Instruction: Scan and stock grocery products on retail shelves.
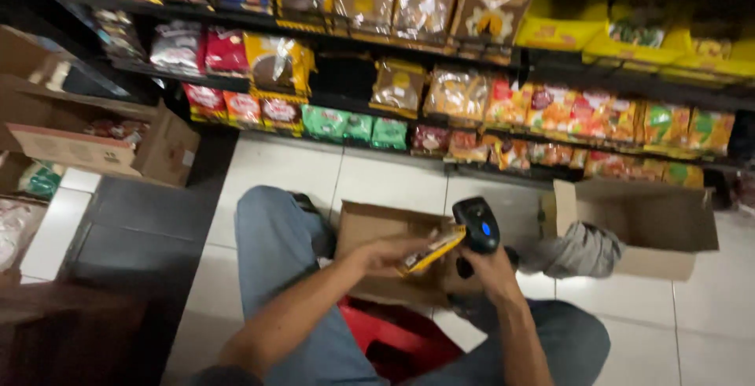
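Between both hands' fingers (409,246), yellow packet (431,249) meets black scanner (478,226).

Open box (377,232) on floor (275,169) near knees, second box (653,225) right, third box (94,138) far left, shelves (472,55) behind.

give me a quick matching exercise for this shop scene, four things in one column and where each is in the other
Things:
1. yellow packet
2. handheld barcode scanner
3. grey cloth
4. red stool

Places:
a. in the open cardboard box on the right
b. in the right hand
c. under the seated person
d. in the left hand

Pairs: 1-d, 2-b, 3-a, 4-c
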